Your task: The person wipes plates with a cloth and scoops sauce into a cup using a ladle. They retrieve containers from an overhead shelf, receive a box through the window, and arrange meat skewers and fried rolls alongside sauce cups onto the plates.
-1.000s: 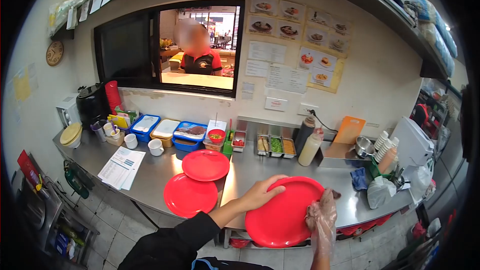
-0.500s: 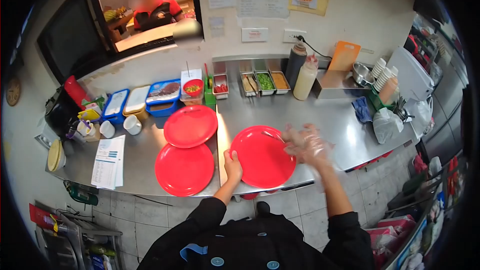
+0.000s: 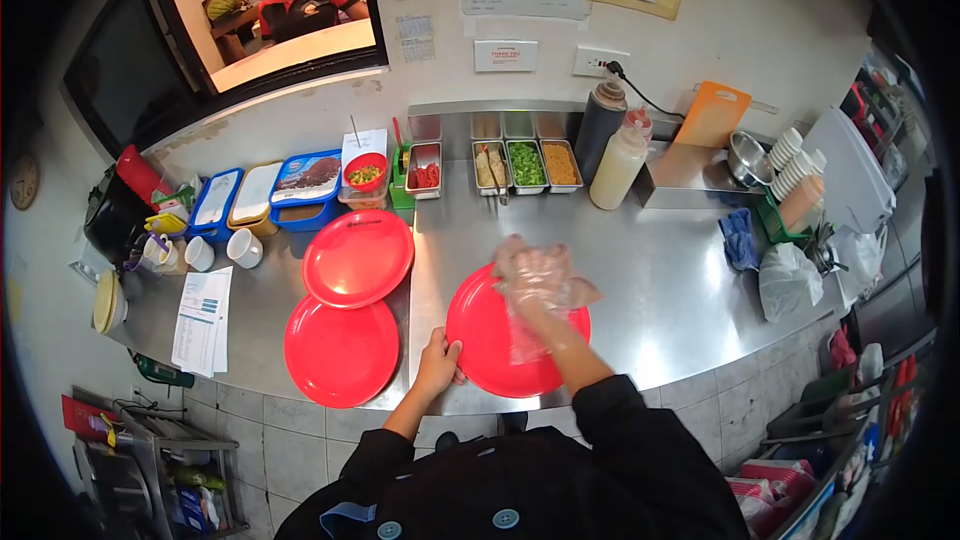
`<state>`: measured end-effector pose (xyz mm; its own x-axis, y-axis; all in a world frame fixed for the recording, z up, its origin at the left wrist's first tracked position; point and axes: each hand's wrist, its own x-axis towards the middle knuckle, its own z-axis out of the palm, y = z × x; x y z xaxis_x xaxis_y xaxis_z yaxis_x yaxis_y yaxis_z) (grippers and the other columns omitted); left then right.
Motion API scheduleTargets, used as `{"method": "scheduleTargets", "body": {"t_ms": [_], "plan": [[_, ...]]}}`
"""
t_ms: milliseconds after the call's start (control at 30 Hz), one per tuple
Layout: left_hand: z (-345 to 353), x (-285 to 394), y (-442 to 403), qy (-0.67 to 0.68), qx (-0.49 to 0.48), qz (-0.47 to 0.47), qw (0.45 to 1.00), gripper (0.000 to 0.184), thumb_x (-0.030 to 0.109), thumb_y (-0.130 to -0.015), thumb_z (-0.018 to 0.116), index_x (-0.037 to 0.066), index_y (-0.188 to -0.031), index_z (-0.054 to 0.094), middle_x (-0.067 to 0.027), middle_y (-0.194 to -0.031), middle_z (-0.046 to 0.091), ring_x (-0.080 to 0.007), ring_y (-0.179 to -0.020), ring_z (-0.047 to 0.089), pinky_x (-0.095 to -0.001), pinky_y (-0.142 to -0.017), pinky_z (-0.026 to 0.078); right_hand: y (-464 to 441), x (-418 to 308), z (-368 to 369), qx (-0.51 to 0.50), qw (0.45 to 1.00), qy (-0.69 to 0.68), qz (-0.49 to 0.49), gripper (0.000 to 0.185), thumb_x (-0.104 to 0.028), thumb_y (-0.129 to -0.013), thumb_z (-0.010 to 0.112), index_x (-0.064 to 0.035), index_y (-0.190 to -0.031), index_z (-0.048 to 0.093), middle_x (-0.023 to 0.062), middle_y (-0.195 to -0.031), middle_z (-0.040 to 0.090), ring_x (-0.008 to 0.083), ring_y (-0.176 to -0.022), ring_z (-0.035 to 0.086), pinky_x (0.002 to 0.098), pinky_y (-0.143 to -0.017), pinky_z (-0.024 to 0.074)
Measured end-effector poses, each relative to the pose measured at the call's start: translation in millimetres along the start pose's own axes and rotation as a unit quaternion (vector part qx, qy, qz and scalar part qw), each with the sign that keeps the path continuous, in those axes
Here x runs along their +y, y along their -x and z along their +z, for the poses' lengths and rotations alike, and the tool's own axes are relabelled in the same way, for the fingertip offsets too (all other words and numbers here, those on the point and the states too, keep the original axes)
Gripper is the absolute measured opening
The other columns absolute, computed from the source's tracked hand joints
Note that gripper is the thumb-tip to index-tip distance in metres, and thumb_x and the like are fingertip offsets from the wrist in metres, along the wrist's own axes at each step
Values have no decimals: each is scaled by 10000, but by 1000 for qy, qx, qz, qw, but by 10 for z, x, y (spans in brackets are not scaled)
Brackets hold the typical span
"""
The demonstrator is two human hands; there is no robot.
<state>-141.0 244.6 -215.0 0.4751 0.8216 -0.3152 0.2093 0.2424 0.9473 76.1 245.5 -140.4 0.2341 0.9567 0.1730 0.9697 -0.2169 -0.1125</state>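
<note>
A red plate (image 3: pixel 478 325) lies on the steel counter near its front edge. My left hand (image 3: pixel 438 362) grips the plate's lower left rim, thumb on top. In a clear plastic glove, my right hand (image 3: pixel 540 278) is over the upper part of the plate, fingers bent; whatever may be under the fingers is hidden. To the left are two more red plates, the upper one (image 3: pixel 358 258) overlapping the lower one (image 3: pixel 340 352).
Behind the plate stand steel trays of green (image 3: pixel 526 164) and red pieces (image 3: pixel 424 177), a pale sauce bottle (image 3: pixel 619 165) and a dark bottle (image 3: pixel 600 130). White cups (image 3: pixel 244 248) and papers (image 3: pixel 203 322) are left. Beyond the window is a person (image 3: pixel 305 5).
The plate has come down from my hands onto the counter. My gloved right hand has moved from its right rim to over its upper part. The view has tilted down.
</note>
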Motion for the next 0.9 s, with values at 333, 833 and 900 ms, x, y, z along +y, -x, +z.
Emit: {"method": "scheduleTargets", "body": {"t_ms": [333, 833, 900], "plan": [[150, -77, 151, 61, 24, -2, 998, 368, 107, -951, 446, 28, -1255, 254, -150, -698, 580, -196, -424, 568, -335, -383, 516, 553, 554, -838, 6, 972, -205, 117, 581, -495, -824, 546, -79, -1229, 523, 200, -1304, 452, 359, -1181, 436, 601, -1008, 245], [-96, -505, -118, 206, -105, -30, 973, 468, 155, -968, 420, 72, -1383, 220, -216, -863, 586, -297, -531, 632, -404, -486, 565, 592, -329, 243, 3, 958, -65, -278, 628, -537, -865, 467, -58, -1268, 424, 222, -1131, 543, 373, -1243, 377, 583, -1045, 204], [-70, -562, -145, 234, -118, -13, 965, 428, 157, -969, 416, 66, -1357, 259, -216, -837, 595, -291, -517, 628, -403, -470, 562, 826, -121, 334, -47, 941, -94, -323, 624, -538, -865, 465, -59, -1262, 424, 218, -1134, 541, 371, -1246, 375, 579, -1047, 204]]}}
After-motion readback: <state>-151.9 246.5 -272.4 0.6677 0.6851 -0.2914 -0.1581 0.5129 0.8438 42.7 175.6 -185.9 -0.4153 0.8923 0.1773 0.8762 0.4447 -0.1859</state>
